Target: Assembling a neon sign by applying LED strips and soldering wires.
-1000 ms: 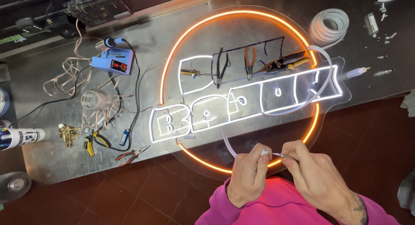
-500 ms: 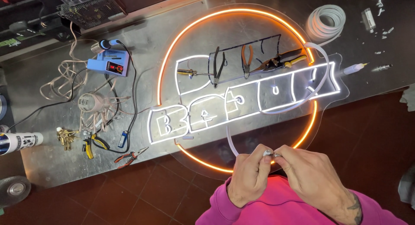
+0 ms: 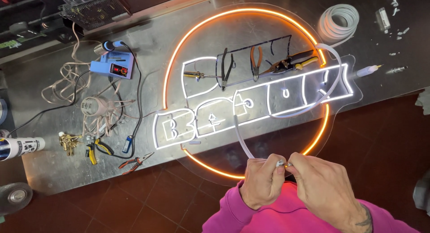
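steel bench (image 3: 53, 166), both hands' fingers pinching white tube (image 3: 244, 145) end, tube running away toward glowing sign (image 3: 251, 112)

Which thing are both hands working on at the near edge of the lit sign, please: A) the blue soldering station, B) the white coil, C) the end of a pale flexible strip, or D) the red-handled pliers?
C: the left hand and right hand pinch the end of the pale flexible strip, which loops back over the sign.
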